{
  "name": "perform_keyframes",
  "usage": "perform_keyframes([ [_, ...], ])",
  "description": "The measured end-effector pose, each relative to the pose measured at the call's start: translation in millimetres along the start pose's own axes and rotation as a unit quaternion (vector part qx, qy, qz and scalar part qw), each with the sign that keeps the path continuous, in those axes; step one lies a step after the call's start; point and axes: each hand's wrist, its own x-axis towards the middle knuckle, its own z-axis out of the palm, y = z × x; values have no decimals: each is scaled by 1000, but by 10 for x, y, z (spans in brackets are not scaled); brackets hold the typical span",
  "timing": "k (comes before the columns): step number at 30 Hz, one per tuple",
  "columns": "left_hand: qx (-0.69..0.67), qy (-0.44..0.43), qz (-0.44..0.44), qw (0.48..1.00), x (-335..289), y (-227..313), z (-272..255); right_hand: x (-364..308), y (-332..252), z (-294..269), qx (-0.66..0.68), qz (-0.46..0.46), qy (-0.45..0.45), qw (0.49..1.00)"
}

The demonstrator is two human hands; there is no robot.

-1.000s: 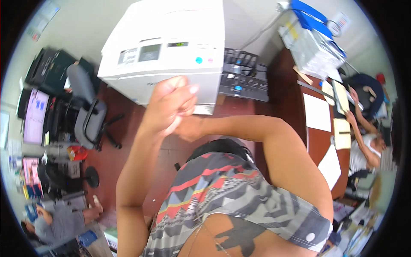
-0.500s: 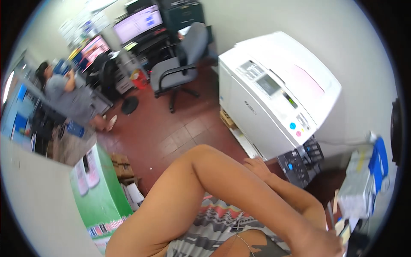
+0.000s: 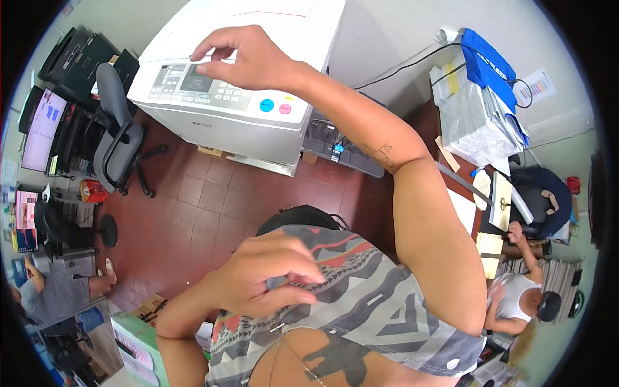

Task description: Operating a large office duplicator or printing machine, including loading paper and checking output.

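My right hand point(image 3: 242, 58) is raised over the control panel point(image 3: 193, 84) of a white printer or copier point(image 3: 213, 126). Its fingers are curved, with a gap between thumb and fingertips and nothing visible in them; whether it touches the panel I cannot tell. Lower down, in front of my grey patterned sleeveless top point(image 3: 380, 303), is my left hand point(image 3: 271, 274), slightly blurred. Its thumb and bent fingers stand apart, holding nothing I can see. Large blue and pink buttons sit on the panel's right end.
An office chair point(image 3: 116, 135) and a monitor point(image 3: 45, 132) are at the left. Wrapped paper stacks point(image 3: 461, 119) with a blue bag point(image 3: 493, 61) stand on the right table. One person point(image 3: 58, 297) is at far left, another point(image 3: 519, 293) at lower right. A green box point(image 3: 138, 351) is lower left.
The view has swung to the right. My right hand has risen from beside the machine's lower side to its panel. My left hand has come away from my right upper arm to my chest.
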Motion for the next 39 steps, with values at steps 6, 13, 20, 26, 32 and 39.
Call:
perform_keyframes([
  [6,-13,18,10,1000,68,58,212,192,-33,-33,-42,4,-26,999],
  [13,0,-16,68,998,232,100,397,248,62,-239,-10,-16,-28,999],
  [20,-65,156,101,980,-447,314,-183,85,293,-644,-70,-63,-28,995],
  [26,-28,413,-48,909,-1419,52,-471,-427,539,-1052,-93,207,2,974],
  [32,-290,337,-209,871,-1848,-583,169,-1211,364,-985,186,405,-342,827],
  [39,-88,640,-84,759,-2467,-657,-966,-1605,366,106,214,453,-349,792],
])
